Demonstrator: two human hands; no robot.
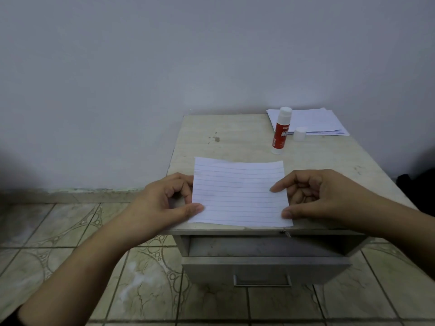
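A lined white sheet of paper [239, 192] lies flat near the front edge of a small beige table [235, 135]. My left hand [164, 201] pinches the sheet's left edge, thumb on top near the lower left corner. My right hand [317, 196] pinches the right edge, thumb at the lower right corner and forefinger on top of the sheet. Behind the sheet stands an uncapped red and white glue stick [281, 130], with its white cap [300, 133] on the table beside it.
A stack of white papers [315, 121] lies at the table's back right corner. A grey drawer [263, 270] under the tabletop is pulled partly out toward me. A wall rises right behind the table. Patterned floor tiles [141, 290] spread to the left.
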